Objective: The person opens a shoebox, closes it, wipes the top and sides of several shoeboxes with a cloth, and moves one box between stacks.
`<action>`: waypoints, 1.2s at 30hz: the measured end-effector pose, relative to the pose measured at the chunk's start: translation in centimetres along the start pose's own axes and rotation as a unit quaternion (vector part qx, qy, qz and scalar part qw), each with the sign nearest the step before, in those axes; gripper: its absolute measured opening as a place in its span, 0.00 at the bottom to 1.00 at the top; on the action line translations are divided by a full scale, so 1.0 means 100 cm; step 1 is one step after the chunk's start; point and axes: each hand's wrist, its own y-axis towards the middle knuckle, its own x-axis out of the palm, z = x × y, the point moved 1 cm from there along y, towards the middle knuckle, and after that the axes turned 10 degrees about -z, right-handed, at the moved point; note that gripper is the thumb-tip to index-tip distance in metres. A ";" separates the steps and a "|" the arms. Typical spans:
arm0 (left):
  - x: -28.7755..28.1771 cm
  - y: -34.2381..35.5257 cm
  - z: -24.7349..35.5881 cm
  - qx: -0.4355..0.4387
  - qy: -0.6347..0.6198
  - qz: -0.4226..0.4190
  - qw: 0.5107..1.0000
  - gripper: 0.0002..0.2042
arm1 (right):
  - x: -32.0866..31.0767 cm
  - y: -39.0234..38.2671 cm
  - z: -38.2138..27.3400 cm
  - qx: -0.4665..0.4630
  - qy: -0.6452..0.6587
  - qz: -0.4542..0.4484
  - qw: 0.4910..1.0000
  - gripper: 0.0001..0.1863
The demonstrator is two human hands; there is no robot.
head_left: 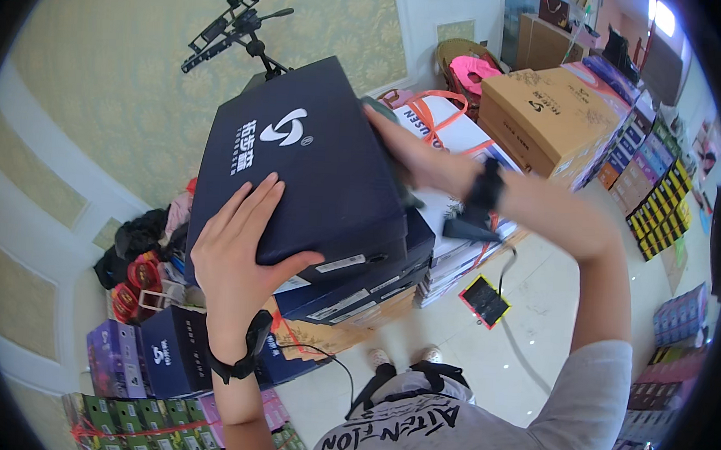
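A dark navy shoe box (pixel 330 183) with a white swirl logo on its lid sits on top of another navy box (pixel 373 295). My left hand (pixel 241 247) lies on the near left part of the lid, fingers stretched and thumb apart. At the right side of the lid is my right hand (pixel 413 150), slightly blurred, its fingertips at the box edge and its grip partly hidden. Something grey-green (pixel 413 197) shows below that hand; its kind is unclear. Both wrists wear black bands.
White boxes tied with orange cord (pixel 439 119) stack to the right, beside a tan carton (pixel 550 113). A black phone-holder stand (pixel 256 47) rises behind the navy box. A black panel with a yellow-red rim (pixel 485 302) lies on the tiled floor. Green boxes (pixel 142 429) stand lower left.
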 end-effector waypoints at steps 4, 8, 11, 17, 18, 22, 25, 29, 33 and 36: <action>0.003 0.004 -0.005 0.013 -0.001 0.013 1.000 0.35 | 0.046 -0.080 0.030 -0.068 0.070 0.035 0.995 0.30; 0.006 -0.015 -0.044 0.168 -0.316 0.226 0.906 0.38 | 0.046 -0.150 0.058 -0.187 0.160 -0.003 0.969 0.29; 0.011 -0.054 -0.067 -0.007 -0.316 0.362 0.877 0.39 | 0.075 -0.163 0.078 -0.274 0.185 0.143 0.933 0.28; 0.059 -0.111 -0.085 -0.195 -0.505 0.225 0.810 0.42 | 0.082 -0.149 0.098 -0.408 0.119 0.210 0.880 0.28; 0.063 -0.115 -0.078 -0.210 -0.514 0.218 0.802 0.40 | 0.080 -0.139 0.104 -0.425 0.076 0.256 0.865 0.28; 0.059 -0.138 -0.065 -0.193 -0.462 0.186 0.846 0.38 | 0.069 -0.118 0.124 -0.416 -0.039 0.301 0.857 0.26; 0.061 -0.148 -0.052 -0.200 -0.576 0.102 0.786 0.36 | 0.073 -0.110 0.125 -0.416 -0.077 0.319 0.848 0.26; 0.050 -0.149 -0.038 -0.124 -0.547 0.086 0.823 0.31 | 0.078 -0.101 0.113 -0.430 -0.135 0.354 0.820 0.28; 0.067 -0.156 -0.018 -0.083 -0.537 0.155 0.825 0.30 | 0.052 -0.102 0.105 -0.424 -0.115 0.337 0.833 0.30; 0.056 -0.163 -0.011 -0.078 -0.579 0.090 0.806 0.28 | 0.059 -0.111 0.105 -0.411 -0.089 0.400 0.814 0.32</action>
